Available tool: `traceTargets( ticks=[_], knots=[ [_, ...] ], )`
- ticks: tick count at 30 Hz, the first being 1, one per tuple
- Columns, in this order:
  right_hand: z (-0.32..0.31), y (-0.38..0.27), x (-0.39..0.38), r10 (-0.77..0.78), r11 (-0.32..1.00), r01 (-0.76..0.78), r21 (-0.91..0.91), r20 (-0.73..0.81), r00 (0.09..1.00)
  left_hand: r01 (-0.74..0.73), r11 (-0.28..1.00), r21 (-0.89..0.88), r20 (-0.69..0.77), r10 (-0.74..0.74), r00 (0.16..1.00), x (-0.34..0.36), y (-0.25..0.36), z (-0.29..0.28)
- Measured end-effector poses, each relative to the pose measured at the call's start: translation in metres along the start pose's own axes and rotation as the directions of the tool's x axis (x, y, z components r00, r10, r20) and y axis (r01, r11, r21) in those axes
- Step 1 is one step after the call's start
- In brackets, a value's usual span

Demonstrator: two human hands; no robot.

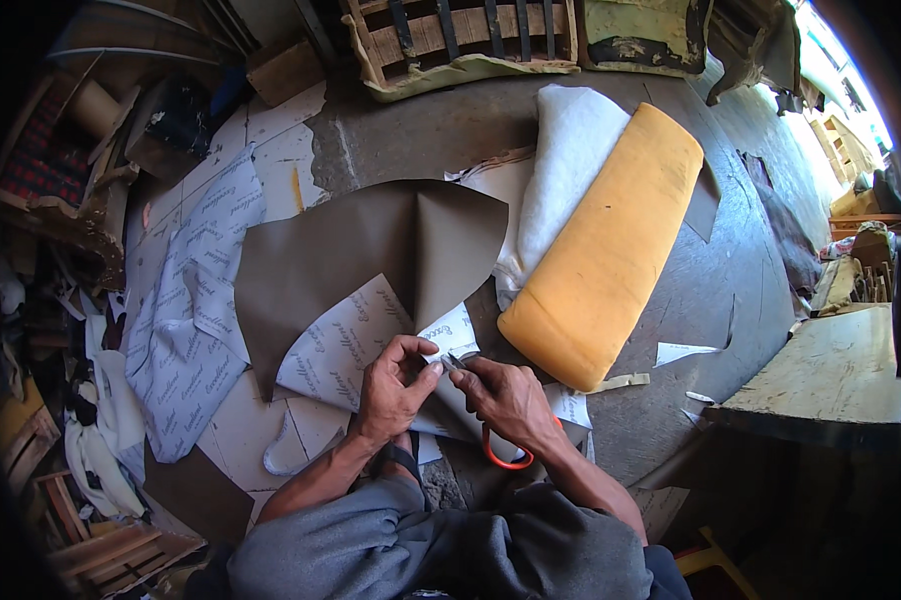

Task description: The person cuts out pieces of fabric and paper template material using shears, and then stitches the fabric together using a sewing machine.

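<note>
A large sheet of brown upholstery material [346,245] lies spread before me, its near part folded up to show a white printed backing [336,345]. My left hand [396,390] pinches the edge of this material between thumb and fingers. Close beside it, my right hand [506,395] grips a pair of scissors [508,458]. Their orange handle loop hangs below the palm. The metal blades come out at the fingertips, right at the pinched edge. My fingers hide the middle of the scissors, and I cannot tell how far the blades are apart.
An orange foam block [611,250] lies at the right beside white padding [576,160]. More white-backed material [196,320] is at the left. Wooden furniture frames [461,40] stand at the back. A pale board [821,370] juts in from the right, with scraps on the floor.
</note>
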State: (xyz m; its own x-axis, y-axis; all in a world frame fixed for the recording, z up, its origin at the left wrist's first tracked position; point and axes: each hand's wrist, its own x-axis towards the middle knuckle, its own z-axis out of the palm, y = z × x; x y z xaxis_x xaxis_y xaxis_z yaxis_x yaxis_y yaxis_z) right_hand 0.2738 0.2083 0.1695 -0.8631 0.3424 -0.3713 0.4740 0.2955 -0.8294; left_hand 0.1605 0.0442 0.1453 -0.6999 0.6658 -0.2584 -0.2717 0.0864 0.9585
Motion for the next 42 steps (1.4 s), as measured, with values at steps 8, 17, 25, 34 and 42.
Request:
traceTargets(
  ticks=[8, 17, 25, 34, 42],
  knots=[
    [-0.002, -0.001, 0.000, -0.001, 0.999, 0.002, -0.041, 0.029, 1.000, 0.018, 1.000, 0.025, 0.001, -0.018, 1.000, 0.001, -0.002, 0.000],
    [-0.004, -0.004, 0.000, 0.028, 0.998, -0.030, 0.064, 0.034, 0.999, -0.046, 0.998, -0.046, -0.034, 0.044, 0.998, 0.001, 0.008, 0.007],
    [-0.003, -0.002, 0.001, 0.036, 0.999, -0.035, -0.022, 0.046, 0.998, -0.020, 1.000, -0.016, -0.008, 0.020, 1.000, 0.001, 0.004, 0.004],
    [-0.001, 0.000, 0.000, 0.013, 1.000, -0.012, -0.029, 0.038, 0.999, -0.028, 0.999, 0.015, -0.011, 0.029, 1.000, 0.000, 0.003, 0.004],
    [-0.001, 0.001, 0.000, -0.009, 0.998, 0.010, -0.065, 0.022, 1.000, -0.106, 0.984, 0.145, -0.028, 0.111, 0.993, 0.001, 0.000, 0.004]
  ],
)
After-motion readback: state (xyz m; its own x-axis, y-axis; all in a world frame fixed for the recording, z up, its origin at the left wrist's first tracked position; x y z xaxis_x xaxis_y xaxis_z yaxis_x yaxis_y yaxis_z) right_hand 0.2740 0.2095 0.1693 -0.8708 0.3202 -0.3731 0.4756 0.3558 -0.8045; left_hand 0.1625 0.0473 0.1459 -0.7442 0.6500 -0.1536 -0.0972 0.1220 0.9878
